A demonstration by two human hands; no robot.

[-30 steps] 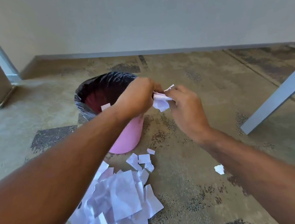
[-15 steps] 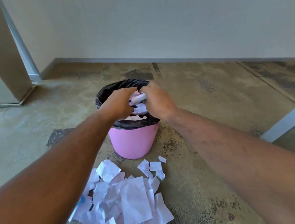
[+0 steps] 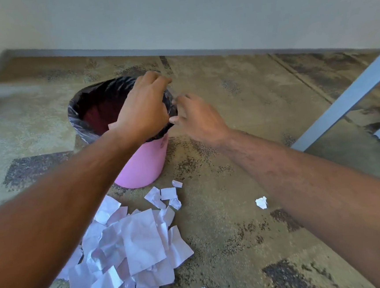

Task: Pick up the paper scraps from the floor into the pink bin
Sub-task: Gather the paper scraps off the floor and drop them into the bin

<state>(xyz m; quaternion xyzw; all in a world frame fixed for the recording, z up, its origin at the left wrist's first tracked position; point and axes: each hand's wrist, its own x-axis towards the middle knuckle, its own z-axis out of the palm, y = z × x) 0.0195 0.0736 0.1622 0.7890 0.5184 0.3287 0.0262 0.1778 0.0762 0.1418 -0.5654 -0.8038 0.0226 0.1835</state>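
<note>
While the left hand (image 3: 143, 112) hung curled over the pink bin (image 3: 143, 165), its fingertips were hidden; I could not tell their hold. Right hand (image 3: 197, 118) hovered just right, fingers spread, empty. Few scraps lay inside; the big paper pile (image 3: 134, 252) remained near, another scrap (image 3: 261, 202) rightward.

Office: patterned carpet tiles (image 3: 239, 116); grey desk leg (image 3: 346, 98).

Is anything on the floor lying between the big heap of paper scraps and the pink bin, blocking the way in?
Nothing visible does. The paper scraps lie on bare floor just in front of the pink bin, whose mouth is open, with only the left hand above it. The right hand is beside the rim.
</note>
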